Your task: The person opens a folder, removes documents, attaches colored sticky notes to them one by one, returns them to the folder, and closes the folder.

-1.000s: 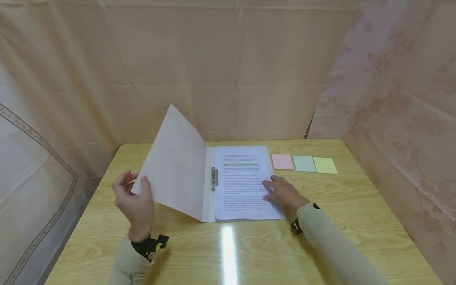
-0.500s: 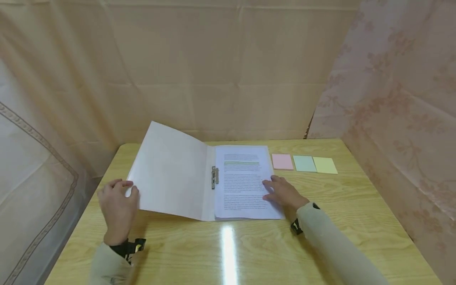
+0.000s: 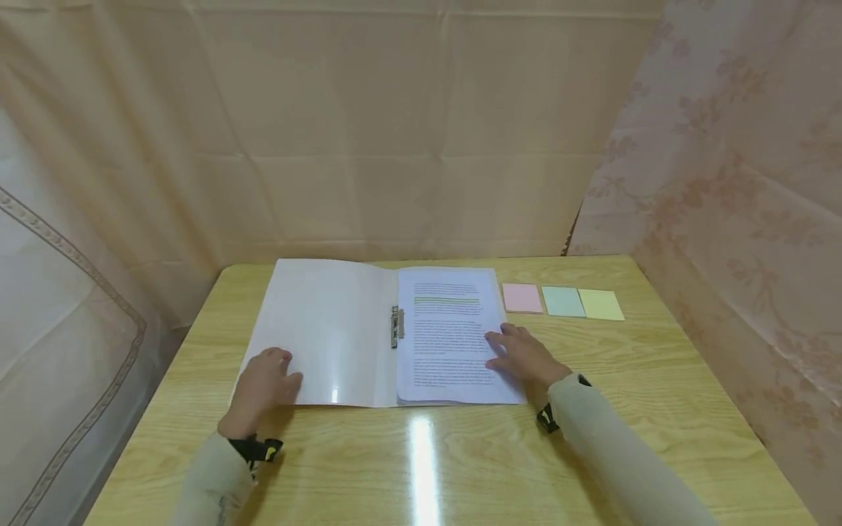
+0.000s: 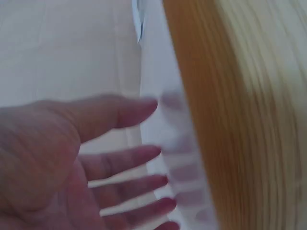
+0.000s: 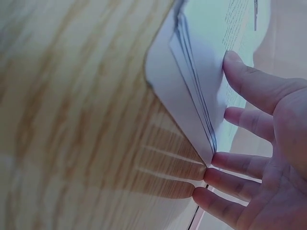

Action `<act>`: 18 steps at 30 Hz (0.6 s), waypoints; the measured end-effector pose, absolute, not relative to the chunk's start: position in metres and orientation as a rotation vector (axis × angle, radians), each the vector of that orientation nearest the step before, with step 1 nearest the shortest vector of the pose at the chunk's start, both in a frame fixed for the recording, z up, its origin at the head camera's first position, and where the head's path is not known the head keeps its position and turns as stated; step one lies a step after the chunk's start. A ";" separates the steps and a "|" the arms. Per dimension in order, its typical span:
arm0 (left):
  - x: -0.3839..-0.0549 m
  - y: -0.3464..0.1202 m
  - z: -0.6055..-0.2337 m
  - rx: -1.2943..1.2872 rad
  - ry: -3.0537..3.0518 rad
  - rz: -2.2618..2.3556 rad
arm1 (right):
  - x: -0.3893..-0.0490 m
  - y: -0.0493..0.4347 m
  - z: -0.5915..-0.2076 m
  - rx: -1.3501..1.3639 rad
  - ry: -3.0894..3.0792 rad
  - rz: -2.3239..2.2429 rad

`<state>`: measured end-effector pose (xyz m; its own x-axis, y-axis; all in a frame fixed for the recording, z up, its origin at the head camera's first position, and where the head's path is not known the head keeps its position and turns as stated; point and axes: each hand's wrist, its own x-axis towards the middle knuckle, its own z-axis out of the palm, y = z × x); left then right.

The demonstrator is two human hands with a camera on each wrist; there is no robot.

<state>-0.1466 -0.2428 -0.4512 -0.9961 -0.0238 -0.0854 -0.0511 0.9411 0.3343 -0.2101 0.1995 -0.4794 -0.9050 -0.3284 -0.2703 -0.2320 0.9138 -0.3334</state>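
A white folder (image 3: 322, 321) lies spread on the table with a metal clip (image 3: 395, 327) along its spine. Printed sheets (image 3: 447, 343), one line marked in green, are stacked on its right side. My left hand (image 3: 263, 387) is over the lower left part of the folder's cover, its fingers extended; in the left wrist view the fingertips (image 4: 158, 181) are at the cover's surface. My right hand (image 3: 526, 354) rests on the right edge of the sheets. In the right wrist view its thumb and a finger touch the paper, with other fingertips at the edge.
Pink sticky notes (image 3: 522, 299), green sticky notes (image 3: 563, 302) and yellow sticky notes (image 3: 601, 305) lie in a row to the right of the folder. The wooden table (image 3: 460, 467) is bordered by a beige curtain (image 3: 421, 131) behind and cloths at both sides.
The folder's left cover has come down from a raised angle to lie flat on the table. My left hand let go of its edge and moved onto it. The right hand stayed in place.
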 end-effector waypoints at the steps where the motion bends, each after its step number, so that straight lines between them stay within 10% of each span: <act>1: -0.149 -0.239 -0.453 -0.004 2.978 0.507 | -0.210 0.199 -0.480 -0.418 2.753 -0.423; 18: -0.186 -0.189 -0.459 0.437 2.920 0.455 | -0.210 0.202 -0.480 -0.467 2.779 -0.428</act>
